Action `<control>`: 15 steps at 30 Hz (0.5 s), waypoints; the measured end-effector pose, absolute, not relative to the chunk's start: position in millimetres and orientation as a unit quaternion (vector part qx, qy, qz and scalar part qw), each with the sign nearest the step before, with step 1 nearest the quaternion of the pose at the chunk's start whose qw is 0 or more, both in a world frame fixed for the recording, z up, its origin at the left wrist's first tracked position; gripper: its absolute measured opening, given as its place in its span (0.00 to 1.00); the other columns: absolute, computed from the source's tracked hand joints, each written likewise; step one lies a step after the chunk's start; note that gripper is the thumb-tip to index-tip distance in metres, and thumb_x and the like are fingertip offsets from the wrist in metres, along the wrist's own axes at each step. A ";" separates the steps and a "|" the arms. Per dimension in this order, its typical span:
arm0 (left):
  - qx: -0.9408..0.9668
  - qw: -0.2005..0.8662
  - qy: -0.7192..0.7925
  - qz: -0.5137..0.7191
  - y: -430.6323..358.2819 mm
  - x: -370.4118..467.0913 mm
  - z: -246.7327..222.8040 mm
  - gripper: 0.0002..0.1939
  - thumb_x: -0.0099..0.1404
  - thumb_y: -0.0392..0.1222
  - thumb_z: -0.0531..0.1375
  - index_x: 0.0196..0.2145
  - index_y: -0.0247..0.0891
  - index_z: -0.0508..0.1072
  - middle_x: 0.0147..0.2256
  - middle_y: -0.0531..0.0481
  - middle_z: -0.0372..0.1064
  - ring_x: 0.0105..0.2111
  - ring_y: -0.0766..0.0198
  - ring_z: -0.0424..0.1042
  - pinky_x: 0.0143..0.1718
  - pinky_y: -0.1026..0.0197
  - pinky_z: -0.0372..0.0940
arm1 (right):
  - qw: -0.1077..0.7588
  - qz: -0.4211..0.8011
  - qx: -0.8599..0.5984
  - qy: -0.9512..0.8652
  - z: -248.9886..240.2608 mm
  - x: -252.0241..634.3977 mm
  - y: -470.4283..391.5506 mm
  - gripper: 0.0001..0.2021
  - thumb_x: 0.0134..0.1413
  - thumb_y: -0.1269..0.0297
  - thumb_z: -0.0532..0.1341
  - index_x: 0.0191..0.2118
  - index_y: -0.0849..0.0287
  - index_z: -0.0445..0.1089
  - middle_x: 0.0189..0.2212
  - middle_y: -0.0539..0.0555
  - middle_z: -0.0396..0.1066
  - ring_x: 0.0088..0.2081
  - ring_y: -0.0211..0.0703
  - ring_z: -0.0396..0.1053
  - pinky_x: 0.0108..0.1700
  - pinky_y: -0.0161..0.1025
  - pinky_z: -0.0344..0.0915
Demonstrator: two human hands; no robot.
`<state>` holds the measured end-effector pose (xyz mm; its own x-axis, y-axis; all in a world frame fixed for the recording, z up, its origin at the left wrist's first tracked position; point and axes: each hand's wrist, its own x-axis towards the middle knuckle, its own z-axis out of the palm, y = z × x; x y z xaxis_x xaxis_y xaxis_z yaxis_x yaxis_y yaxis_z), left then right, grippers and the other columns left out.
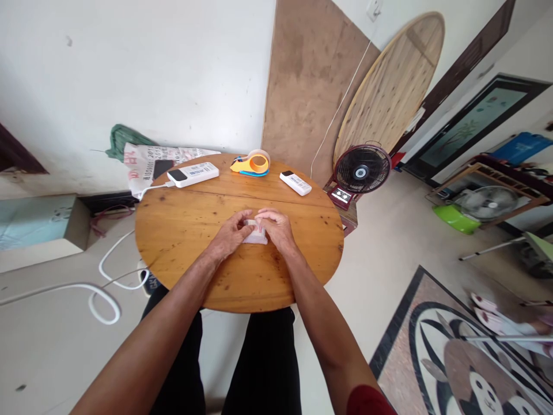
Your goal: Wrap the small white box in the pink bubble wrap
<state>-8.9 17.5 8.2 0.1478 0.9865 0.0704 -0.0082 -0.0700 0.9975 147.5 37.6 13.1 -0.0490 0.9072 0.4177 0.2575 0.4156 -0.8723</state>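
Note:
A small white box with reddish print point(256, 233) sits on the round wooden table point(181, 230), between my two hands. My left hand point(232, 233) is closed on its left side, thumb toward the top. On the right side, my right hand point(277, 226) grips the same box with its fingers bent over the far edge. Part of the box is hidden by my fingers. Beyond the hands, a yellow and blue tape dispenser point(254, 163) lies near the table's far edge.
A white power strip point(194, 174) with a cable is at the table's far left, and a smaller white device point(295, 183) at the far right. A dark red fan point(362, 172) stands beyond the table's right edge. A printed sack point(142, 164) leans behind the table.

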 end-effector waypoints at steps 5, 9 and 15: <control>0.546 0.528 0.440 0.480 15.8 -9.0 12.0 0.26 0.50 0.51 0.66 0.44 0.35 0.74 0.33 0.51 0.71 0.31 0.63 0.67 0.35 0.60 0.63 | 0.493 0.245 -0.434 -0.713 14.3 153.2 33.1 0.05 0.48 0.67 0.64 0.26 0.54 0.77 0.37 0.51 0.74 0.43 0.44 0.69 0.52 0.43 0.62; 0.555 0.530 0.427 0.478 15.3 -8.8 14.2 0.21 0.50 0.51 0.65 0.39 0.36 0.75 0.28 0.53 0.69 0.28 0.65 0.65 0.32 0.62 0.61 | 0.473 0.203 -0.433 -0.740 16.4 153.8 29.7 0.06 0.49 0.69 0.63 0.28 0.53 0.77 0.37 0.51 0.74 0.43 0.43 0.69 0.53 0.42 0.61; 0.558 0.534 0.418 0.478 16.0 -9.4 12.6 0.19 0.51 0.50 0.64 0.39 0.36 0.75 0.28 0.54 0.68 0.28 0.66 0.64 0.32 0.63 0.59 | 0.478 0.187 -0.429 -0.743 15.5 151.3 28.7 0.05 0.48 0.70 0.62 0.27 0.54 0.75 0.36 0.50 0.75 0.43 0.43 0.69 0.52 0.42 0.61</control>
